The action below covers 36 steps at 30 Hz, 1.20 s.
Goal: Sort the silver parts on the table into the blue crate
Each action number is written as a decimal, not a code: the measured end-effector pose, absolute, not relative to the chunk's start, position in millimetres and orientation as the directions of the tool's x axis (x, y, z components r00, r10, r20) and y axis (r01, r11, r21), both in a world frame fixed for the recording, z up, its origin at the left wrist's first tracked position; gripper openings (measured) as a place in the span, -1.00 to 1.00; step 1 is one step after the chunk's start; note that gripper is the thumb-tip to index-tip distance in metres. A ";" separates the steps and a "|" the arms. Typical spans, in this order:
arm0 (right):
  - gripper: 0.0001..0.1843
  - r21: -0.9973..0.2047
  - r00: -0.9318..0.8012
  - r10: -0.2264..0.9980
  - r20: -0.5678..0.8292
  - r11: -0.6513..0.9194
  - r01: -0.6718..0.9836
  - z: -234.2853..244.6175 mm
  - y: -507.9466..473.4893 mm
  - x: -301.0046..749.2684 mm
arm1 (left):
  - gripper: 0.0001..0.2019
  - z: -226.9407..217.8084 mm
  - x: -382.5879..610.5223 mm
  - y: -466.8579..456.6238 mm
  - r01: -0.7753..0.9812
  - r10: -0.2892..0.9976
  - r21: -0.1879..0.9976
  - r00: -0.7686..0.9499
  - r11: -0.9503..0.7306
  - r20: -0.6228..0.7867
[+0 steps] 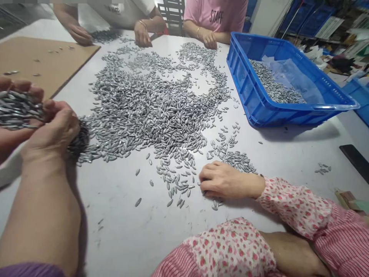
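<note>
A wide heap of small silver oval metal pieces [155, 107] covers the middle of the white table [129, 231]. My left hand [13, 136] is at the far left edge, cupped and curled around a handful of these pieces [17, 109]. My right hand [54, 130] lies beside it with its thumb against the left hand. Its fingers are curled down over more pieces at the left edge of the heap [80, 142]. The fingertips are hidden.
A co-worker's hand [225, 181] in floral sleeves picks at pieces near the front. Two more people's hands [142, 36] [210, 39] work at the far edge. A blue crate [259, 104] holding pieces stands at right. A brown board [43, 61] lies at the back left, a dark flat object [356, 157] at right.
</note>
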State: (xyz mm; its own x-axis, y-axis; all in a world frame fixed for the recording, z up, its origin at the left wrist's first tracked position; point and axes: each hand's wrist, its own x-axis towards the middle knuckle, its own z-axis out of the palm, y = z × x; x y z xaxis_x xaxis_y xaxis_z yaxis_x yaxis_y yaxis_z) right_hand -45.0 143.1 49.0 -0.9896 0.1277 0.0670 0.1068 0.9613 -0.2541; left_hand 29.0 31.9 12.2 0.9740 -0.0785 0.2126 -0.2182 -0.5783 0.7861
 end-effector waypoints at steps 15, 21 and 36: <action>-0.80 -0.441 -0.789 0.584 0.192 0.769 0.463 56.6 189.4 58.4 | -0.71 -5.0 22.5 18.3 -0.187 -0.035 0.784 0.978 -0.592 0.207; -0.65 -0.483 -0.583 0.765 0.273 0.633 0.605 28.5 235.2 46.6 | -0.76 1.6 16.5 24.7 -0.177 -0.054 0.830 0.983 -0.528 0.175; -0.87 -0.712 -0.784 0.609 0.123 0.604 0.357 53.3 235.2 11.9 | -0.72 10.3 6.4 34.8 -0.223 -0.105 0.849 0.975 -0.480 0.197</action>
